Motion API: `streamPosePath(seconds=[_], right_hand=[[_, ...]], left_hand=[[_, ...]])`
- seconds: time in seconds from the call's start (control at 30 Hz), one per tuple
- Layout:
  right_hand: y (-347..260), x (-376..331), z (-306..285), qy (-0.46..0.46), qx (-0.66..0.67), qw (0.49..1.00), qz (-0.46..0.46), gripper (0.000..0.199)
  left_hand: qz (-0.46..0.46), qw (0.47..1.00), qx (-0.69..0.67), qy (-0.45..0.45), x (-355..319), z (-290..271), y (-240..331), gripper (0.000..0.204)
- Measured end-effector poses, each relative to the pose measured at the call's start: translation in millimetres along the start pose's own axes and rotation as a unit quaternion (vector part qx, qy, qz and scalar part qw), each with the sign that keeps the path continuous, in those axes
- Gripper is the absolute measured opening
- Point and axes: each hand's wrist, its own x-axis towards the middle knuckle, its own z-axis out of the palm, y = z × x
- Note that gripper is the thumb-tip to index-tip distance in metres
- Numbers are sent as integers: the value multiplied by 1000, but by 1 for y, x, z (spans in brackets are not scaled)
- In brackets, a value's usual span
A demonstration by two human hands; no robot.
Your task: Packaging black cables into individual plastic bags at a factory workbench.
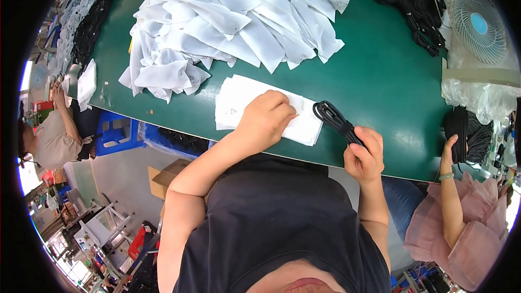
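Fingers [372, 137] of the right hand [364, 154]: closed, thumb against forefinger, gripping the lower end of one black cable [339, 122]. Cable: coiled and bundled lengthwise, slanting up and leftward, held above the near edge of the table; its looped end overlaps, in view, the right end of a paper stack; contact cannot be told.

Paper stack [307, 129]: flat white pieces, slightly fanned, small printed mark toward the left, lying on the table near its front edge. Left hand [265, 119]: laid across the stack, fingers bent and drawn together, tips at the top piece; whether they pinch it cannot be told.

Table [385, 95]: green top. Beyond the stack, one large heap of white packets [228, 21], overlapping. At far right, a heap of black cables [401, 0]; beside it, one pale fan [477, 21] with blue hub. Right side, a co-worker's hand [449, 151] at a black cord bundle [468, 135], pink sleeve [477, 249]. Left side, one blue stool [116, 135]; one cardboard box [163, 179], below the table edge.
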Motion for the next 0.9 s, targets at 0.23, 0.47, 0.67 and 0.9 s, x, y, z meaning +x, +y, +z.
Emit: streamPosePath(seconds=[0.23, 0.47, 0.67, 0.9], right_hand=[[0, 2, 5, 8, 34, 999, -21, 35], [7, 10, 5, -53, 54, 992, -96, 28], [7, 17, 2, -78, 1, 989, -125, 25], [8, 21, 6, -91, 11, 983, -160, 21]], left_hand=[[-180, 937, -299, 12, 0, -15, 0, 8], [-166, 928, -334, 12, -2, -18, -5, 9], [-63, 990, -116, -45, -2, -18, -8, 11], [-92, 976, -195, -24, -5, -20, -11, 10]])
